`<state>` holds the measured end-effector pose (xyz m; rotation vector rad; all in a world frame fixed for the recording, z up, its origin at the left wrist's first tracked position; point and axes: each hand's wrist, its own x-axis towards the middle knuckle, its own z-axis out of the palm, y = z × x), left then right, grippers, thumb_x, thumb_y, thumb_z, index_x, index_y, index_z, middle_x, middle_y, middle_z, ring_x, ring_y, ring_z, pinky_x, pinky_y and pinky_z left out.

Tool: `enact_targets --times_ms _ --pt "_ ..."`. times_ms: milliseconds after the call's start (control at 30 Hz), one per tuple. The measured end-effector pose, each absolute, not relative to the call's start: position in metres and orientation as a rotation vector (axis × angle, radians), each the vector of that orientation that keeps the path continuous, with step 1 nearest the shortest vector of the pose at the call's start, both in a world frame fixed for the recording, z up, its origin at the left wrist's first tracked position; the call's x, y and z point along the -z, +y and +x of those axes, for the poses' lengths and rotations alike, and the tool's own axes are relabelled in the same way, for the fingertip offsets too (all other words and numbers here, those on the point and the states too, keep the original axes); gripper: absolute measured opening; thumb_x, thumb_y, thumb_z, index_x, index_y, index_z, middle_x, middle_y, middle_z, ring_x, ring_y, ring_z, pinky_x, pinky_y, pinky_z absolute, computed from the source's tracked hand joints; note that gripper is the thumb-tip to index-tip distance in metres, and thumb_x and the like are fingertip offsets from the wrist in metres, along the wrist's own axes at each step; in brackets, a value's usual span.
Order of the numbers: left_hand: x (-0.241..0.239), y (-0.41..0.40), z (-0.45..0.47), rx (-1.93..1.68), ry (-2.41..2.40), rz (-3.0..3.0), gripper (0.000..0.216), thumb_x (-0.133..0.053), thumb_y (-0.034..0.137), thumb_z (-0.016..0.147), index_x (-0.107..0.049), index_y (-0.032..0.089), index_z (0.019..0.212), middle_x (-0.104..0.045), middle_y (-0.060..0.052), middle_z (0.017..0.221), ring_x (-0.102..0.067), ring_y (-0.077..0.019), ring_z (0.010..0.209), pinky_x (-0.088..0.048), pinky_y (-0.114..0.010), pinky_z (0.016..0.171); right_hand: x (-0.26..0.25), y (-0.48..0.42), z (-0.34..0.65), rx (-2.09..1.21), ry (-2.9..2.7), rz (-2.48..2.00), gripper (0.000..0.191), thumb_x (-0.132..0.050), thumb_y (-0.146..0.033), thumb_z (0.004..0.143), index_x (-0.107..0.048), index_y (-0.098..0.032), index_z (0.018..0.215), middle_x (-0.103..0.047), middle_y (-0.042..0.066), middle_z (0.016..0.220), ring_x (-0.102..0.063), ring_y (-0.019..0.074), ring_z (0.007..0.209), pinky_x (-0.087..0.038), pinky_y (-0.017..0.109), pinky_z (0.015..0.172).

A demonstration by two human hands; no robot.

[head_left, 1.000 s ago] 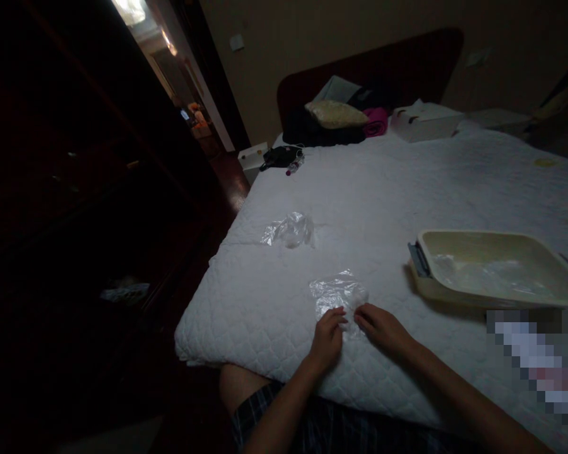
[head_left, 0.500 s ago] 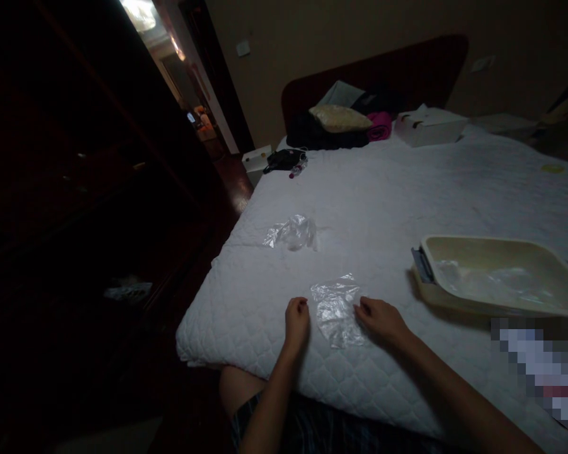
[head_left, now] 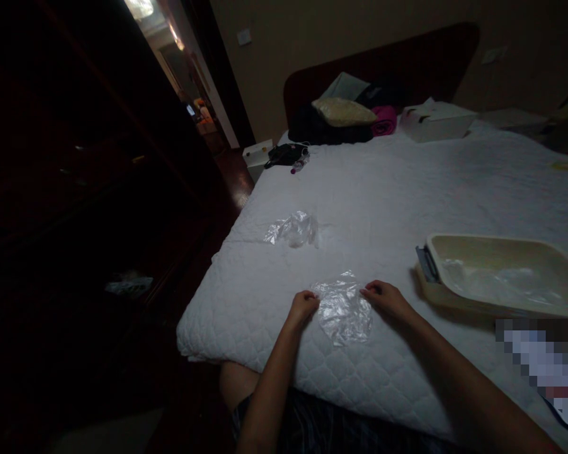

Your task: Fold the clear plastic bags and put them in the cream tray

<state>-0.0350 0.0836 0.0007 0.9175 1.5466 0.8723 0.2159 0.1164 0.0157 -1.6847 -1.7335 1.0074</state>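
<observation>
A clear, crinkled plastic bag (head_left: 344, 313) lies spread on the white quilted bed cover, between my two hands. My left hand (head_left: 303, 308) pinches its left edge with thumb and fingertips. At the upper right edge of the bag, my right hand (head_left: 389, 300) is closed, with its fingertips together on the film. Farther up the bed, a second clear plastic bag (head_left: 296, 228) lies crumpled, apart from both hands.
A cream plastic bin (head_left: 497, 243) with a grey latch stands at the right, clear plastic inside. A white box (head_left: 438, 122), a pillow (head_left: 343, 112), dark cloth and a pink roll (head_left: 384, 120) lie near the headboard. A bottle (head_left: 300, 165) lies beside a black bag (head_left: 285, 154).
My left hand has moved right onto the bag's edge. My right hand has shifted up and right along the bag. The bag's lower part now spreads a little wider.
</observation>
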Motion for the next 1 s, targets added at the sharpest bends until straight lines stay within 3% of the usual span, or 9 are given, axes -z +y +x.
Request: enact_targets --times_ms 300,567,667,767,833,1000 --pt "0.003 0.080 -0.036 -0.993 1.439 0.985 0.026 -0.062 0.026 0.059 -0.061 0.011 0.081 -0.054 0.003 0.057 -0.040 -0.0040 0.039 -0.028 -0.016 0.037 -0.009 0.134 0.212 -1.122 -1.685 -1.528 0.032 -0.062 -0.037 0.059 -0.061 -0.016 0.082 -0.056 0.000 0.060 -0.050 0.0137 0.055 -0.038 0.026 0.053" --pt "0.003 0.076 -0.038 -1.037 1.427 1.086 0.028 -0.062 0.036 0.064 -0.062 0.010 0.075 -0.053 0.001 0.054 -0.041 -0.0058 0.040 -0.032 -0.018 0.038 -0.009 0.123 0.217 -1.220 -1.673 -1.399 0.020 -0.055 -0.037 0.066 -0.055 -0.017 0.069 -0.055 0.000 0.061 -0.050 0.0125 0.058 -0.037 0.024 0.053" --pt "0.000 0.073 -0.039 -1.071 1.453 1.173 0.021 -0.061 0.030 0.066 -0.065 0.011 0.075 -0.058 -0.002 0.064 -0.047 -0.0079 0.047 -0.037 -0.019 0.043 -0.008 0.122 0.220 -1.215 -1.685 -1.369 0.020 -0.055 -0.038 0.066 -0.055 -0.018 0.069 -0.055 0.000 0.061 -0.050 0.0132 0.059 -0.038 0.024 0.055" --pt "-0.004 0.071 -0.040 -1.103 1.472 1.293 0.010 -0.059 0.018 0.066 -0.067 0.014 0.072 -0.061 -0.004 0.078 -0.056 -0.0125 0.068 -0.043 -0.021 0.058 -0.005 0.122 0.223 -1.203 -1.710 -1.339 0.018 -0.055 -0.036 0.065 -0.056 -0.018 0.068 -0.055 0.001 0.062 -0.051 0.0145 0.062 -0.040 0.026 0.059" --pt "-0.007 0.070 -0.041 -1.103 1.474 1.371 0.014 -0.057 0.011 0.066 -0.068 0.016 0.071 -0.060 -0.004 0.080 -0.056 -0.0140 0.077 -0.044 -0.022 0.066 -0.003 0.122 0.224 -1.191 -1.731 -1.323 0.016 -0.055 -0.034 0.064 -0.057 -0.018 0.067 -0.056 0.002 0.066 -0.052 0.0155 0.066 -0.041 0.027 0.062" --pt "-0.012 0.068 -0.047 -1.028 1.453 1.561 0.024 -0.054 0.004 0.066 -0.070 0.019 0.076 -0.060 -0.002 0.082 -0.055 -0.0131 0.079 -0.043 -0.024 0.075 -0.003 0.120 0.229 -1.171 -1.786 -1.305 0.015 -0.054 -0.030 0.064 -0.060 -0.018 0.069 -0.058 0.003 0.072 -0.054 0.0170 0.072 -0.043 0.029 0.069"
